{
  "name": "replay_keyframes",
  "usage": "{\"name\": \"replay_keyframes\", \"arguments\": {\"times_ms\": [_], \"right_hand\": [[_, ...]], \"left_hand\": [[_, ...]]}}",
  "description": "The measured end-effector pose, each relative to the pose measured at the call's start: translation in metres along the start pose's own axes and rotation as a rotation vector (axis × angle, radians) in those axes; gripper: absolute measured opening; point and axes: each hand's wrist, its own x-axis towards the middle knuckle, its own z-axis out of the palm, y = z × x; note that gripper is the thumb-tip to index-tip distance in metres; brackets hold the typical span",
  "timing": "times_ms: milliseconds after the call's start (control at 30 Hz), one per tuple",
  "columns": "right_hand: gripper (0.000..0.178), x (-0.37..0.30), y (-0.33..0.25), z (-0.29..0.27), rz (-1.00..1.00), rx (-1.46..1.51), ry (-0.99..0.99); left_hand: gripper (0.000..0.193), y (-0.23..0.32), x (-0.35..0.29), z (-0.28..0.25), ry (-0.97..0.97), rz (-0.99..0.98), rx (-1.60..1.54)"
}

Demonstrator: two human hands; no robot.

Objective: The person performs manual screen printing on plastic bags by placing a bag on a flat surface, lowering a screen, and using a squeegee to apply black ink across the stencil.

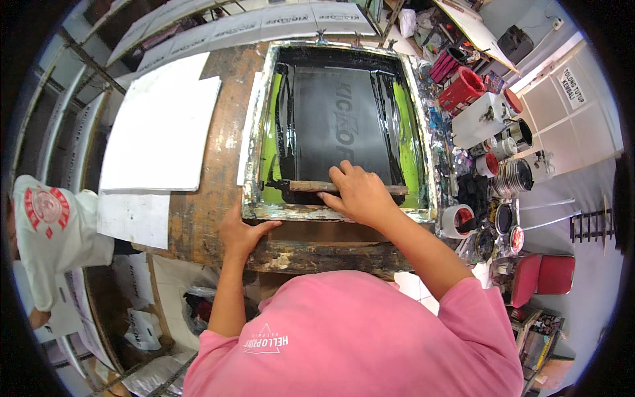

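A screen printing frame (pixel 331 213) with a worn, paint-spotted rim lies on the wooden table in front of me. Its mesh (pixel 314 119) is dark with black ink in the middle, shows large lettering, and is green along the sides. My right hand (pixel 362 193) grips the wooden handle of a squeegee (pixel 305 186), which lies crosswise at the near end of the mesh. Beside the frame's near left corner rests my left hand (pixel 239 231), thumb spread away from the fingers and holding nothing. Its fingertips are partly hidden against the frame and table.
White sheets (pixel 159 126) are stacked on the table (pixel 221 119) to the left. Along the right stand ink tubs, including a red bucket (pixel 463 89), and a tape roll (pixel 458 221). Clamps (pixel 357 40) sit at the frame's far edge. Another person (pixel 56 231) is at far left.
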Motion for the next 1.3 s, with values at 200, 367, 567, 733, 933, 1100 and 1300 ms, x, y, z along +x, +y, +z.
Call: {"name": "replay_keyframes", "arguments": {"times_ms": [200,367,567,733,933,1100,1300], "right_hand": [[0.038,-0.028,-0.03,-0.025,-0.046,-0.135,0.188],[0.036,-0.013,-0.05,-0.086,-0.02,-0.221,0.555],[0.032,0.054,-0.033,-0.177,-0.067,-0.29,0.716],[0.038,0.085,-0.029,-0.221,-0.138,-0.355,0.762],[0.045,0.096,-0.044,-0.241,-0.013,-0.325,0.798],[0.046,0.098,-0.045,-0.251,0.026,-0.26,0.747],[0.047,0.095,-0.048,-0.258,0.054,-0.231,0.676]], "left_hand": [[0.102,0.036,0.007,-0.015,0.0,-0.086,-0.353],[0.1,0.087,0.029,-0.045,0.181,0.116,-0.786],[0.117,0.093,0.074,-0.032,0.326,0.4,-0.303],[0.115,0.061,0.04,0.037,-0.001,0.193,0.79],[0.119,0.046,0.023,0.058,-0.143,0.141,0.72],[0.123,0.055,0.03,0.053,-0.225,0.099,0.672],[0.122,0.061,0.028,0.052,-0.164,0.064,0.719]]}}
